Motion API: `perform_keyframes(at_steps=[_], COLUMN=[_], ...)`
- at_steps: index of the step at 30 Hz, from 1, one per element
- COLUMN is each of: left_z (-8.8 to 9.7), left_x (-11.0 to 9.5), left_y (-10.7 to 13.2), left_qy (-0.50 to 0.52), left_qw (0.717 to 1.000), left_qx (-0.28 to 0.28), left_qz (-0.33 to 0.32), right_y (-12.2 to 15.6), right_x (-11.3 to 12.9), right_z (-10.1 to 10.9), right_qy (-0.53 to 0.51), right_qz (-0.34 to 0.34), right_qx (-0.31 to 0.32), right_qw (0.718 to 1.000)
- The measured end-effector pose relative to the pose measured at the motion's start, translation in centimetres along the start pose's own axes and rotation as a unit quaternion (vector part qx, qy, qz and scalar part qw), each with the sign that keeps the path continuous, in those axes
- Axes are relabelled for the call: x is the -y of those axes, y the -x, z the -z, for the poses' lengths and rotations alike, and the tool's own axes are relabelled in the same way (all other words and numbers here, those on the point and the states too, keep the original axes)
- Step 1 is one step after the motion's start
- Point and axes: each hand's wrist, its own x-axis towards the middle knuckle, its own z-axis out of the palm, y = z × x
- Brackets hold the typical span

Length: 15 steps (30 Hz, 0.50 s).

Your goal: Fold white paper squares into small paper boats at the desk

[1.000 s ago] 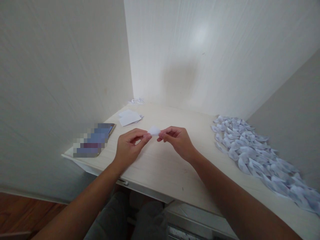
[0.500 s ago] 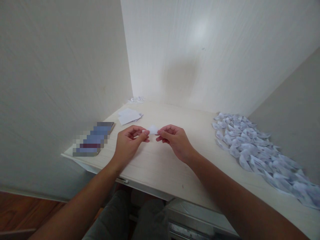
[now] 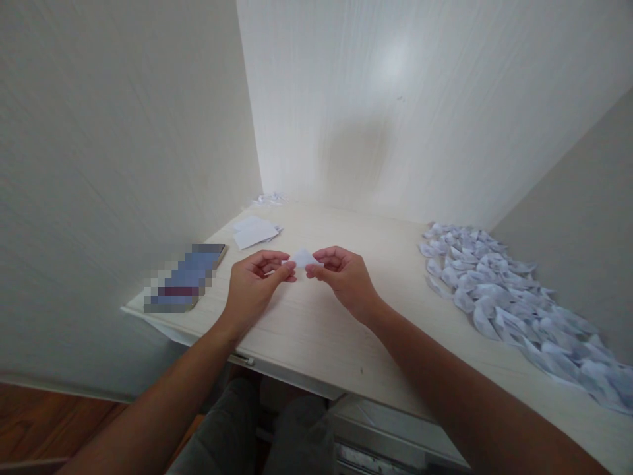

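A small white folded paper piece point(image 3: 301, 258) is held just above the pale wooden desk point(image 3: 316, 330), near its middle. My left hand point(image 3: 254, 284) pinches the paper's left end between thumb and forefinger. My right hand point(image 3: 346, 280) pinches its right end, fingers curled. Both hands sit close together, a little above the desk top.
A long pile of several folded white paper pieces point(image 3: 499, 297) lies along the desk's right side. Flat white paper sheets point(image 3: 254, 231) lie at the back left, with paper scraps point(image 3: 270, 198) in the corner. A phone point(image 3: 185, 277) rests near the left edge. Walls enclose the desk.
My hands have drawn slightly closer together on the paper piece. My left fingers have curled in from a stretched pose. The view has shifted a little.
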Motion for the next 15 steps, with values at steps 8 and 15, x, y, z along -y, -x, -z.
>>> perform_keyframes(at_steps=[8, 15], left_z=[-0.03, -0.10], left_x=[-0.09, -0.19], left_y=[0.07, 0.10], left_qy=[-0.022, -0.022], left_qw=[1.000, 0.999], left_qx=[0.009, 0.004], left_qz=[-0.016, -0.025], right_y=[-0.40, -0.24], right_x=[-0.58, -0.15], right_z=[0.21, 0.21], right_qy=[0.009, 0.001], right_qz=[0.020, 0.014], right_qx=[0.005, 0.011], right_qw=[1.000, 1.000])
